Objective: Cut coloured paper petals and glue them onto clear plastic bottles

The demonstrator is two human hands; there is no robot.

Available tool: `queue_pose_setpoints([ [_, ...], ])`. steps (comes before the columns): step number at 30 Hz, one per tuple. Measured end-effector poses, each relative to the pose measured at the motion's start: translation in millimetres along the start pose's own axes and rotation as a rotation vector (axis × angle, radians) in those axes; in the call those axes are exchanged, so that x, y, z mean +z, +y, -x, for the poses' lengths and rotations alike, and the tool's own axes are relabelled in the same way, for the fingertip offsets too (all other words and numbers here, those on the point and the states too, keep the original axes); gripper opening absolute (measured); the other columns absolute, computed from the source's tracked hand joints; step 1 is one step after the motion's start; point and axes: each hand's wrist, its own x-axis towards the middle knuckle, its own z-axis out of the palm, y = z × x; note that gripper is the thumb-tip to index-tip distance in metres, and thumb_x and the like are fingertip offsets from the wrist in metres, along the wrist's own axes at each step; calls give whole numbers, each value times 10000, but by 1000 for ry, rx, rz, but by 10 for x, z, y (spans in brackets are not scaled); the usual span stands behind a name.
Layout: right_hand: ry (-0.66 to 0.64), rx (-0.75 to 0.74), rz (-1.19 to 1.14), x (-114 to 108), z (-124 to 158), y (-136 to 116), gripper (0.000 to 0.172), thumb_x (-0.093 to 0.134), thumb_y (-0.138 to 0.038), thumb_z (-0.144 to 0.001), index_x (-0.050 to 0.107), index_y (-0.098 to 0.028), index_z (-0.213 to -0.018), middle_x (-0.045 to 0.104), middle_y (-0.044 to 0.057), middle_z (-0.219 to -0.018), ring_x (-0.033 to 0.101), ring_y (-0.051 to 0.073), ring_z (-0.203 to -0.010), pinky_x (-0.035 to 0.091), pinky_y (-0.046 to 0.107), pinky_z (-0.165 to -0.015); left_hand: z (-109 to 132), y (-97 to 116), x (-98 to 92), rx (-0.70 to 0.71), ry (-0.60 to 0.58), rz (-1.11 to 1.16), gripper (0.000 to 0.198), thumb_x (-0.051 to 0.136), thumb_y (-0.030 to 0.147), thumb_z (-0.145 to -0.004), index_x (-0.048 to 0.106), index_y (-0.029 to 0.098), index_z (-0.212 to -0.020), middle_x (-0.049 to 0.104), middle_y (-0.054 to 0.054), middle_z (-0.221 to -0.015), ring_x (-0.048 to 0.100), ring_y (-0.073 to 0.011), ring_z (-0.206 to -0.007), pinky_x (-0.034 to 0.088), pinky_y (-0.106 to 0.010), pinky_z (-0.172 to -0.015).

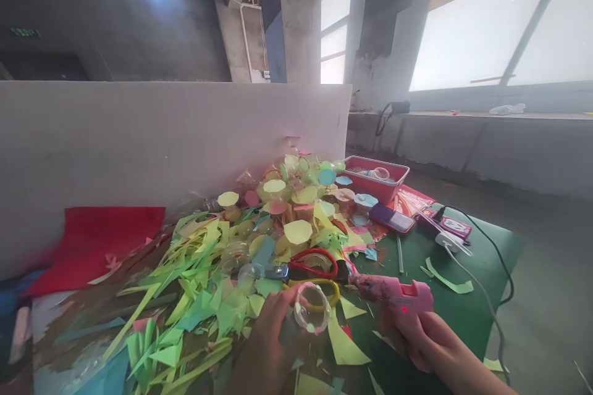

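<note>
My left hand [273, 328] grips a small clear plastic cup [311, 328], its round opening facing me. Whitish blobs, perhaps glue, sit around the rim. In my right hand [424, 336] is a pink hot glue gun [393, 294] with a red light lit on its side. Its nozzle points left, to the right of the cup and apart from it. Just behind the cup lie scissors [277, 271] with one red and one yellow handle. Yellow and green paper scraps [345, 340] are scattered beneath both hands.
Paper strips [185, 278] and a heap of plastic cups with coloured paper tops [298, 232] cover the table. A red basket [377, 188], a phone [391, 220] and a power strip [447, 225] with cables stand at the right. A white partition [162, 142] rises behind.
</note>
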Motion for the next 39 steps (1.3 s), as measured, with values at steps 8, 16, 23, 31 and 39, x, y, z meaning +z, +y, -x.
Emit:
queue_pose_setpoints([
  [8, 8, -15, -36, 2, -26, 193, 639, 585, -776, -658, 633, -147, -765, 470, -2, -644, 365, 120, -568, 324, 218, -488, 19, 35, -8, -42, -48, 45, 281, 681, 323, -679, 642, 272, -952, 677, 18, -969, 585, -170, -739, 483, -267, -748],
  [16, -11, -25, 117, -3, -7, 116, 634, 549, -770, -687, 614, -146, -774, 451, -1, -669, 317, 110, -559, 325, 219, -473, 22, 53, -19, -30, -25, 29, 275, 669, 365, -686, 647, 259, -939, 685, 6, -947, 597, -180, -745, 483, -276, -741],
  [23, -44, -16, 122, -1, -35, 134, 649, 514, -794, -695, 607, -156, -770, 417, -17, -644, 301, 108, -551, 333, 220, -477, 21, 33, -21, -47, -64, 56, 286, 674, 317, -681, 653, 262, -961, 675, 4, -985, 594, -181, -776, 475, -268, -762],
  [31, -43, 8, 116, 3, -1, 167, 625, 496, -771, -739, 597, -158, -798, 378, -28, -667, 290, 107, -576, 325, 212, -491, 12, 89, -35, -91, -74, -7, 299, 663, 355, -699, 641, 262, -982, 669, -1, -964, 597, -184, -779, 479, -278, -775],
  [39, -74, -11, 40, 14, -17, 95, 713, 477, -832, -690, 618, -145, -822, 408, -19, -662, 304, 106, -570, 298, 210, -480, -28, 31, -40, -177, 14, -29, 353, 618, 419, -730, 617, 256, -1043, 672, -23, -1019, 590, -201, -818, 473, -318, -797],
])
